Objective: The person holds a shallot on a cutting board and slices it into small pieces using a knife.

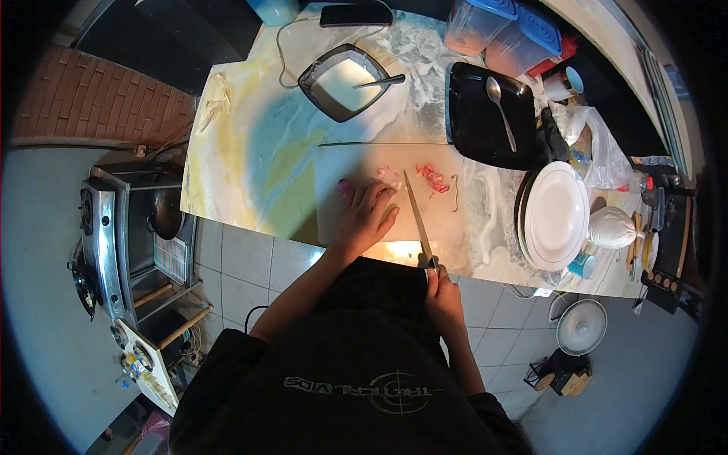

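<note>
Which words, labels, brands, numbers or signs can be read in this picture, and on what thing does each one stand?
"TACTICAL", as it appears, on the black shirt, across a crosshair print.
Boxed lettering beside it, same shirt: too blurred to read surely.
No other text is readable.

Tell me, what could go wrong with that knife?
The bare left hand lies close to the long metal-bladed knife in the bare right hand, so a slip could cut its fingers. The pale rectangular cutting board sits near the edge of the marbled table, so it might slide off.
</note>
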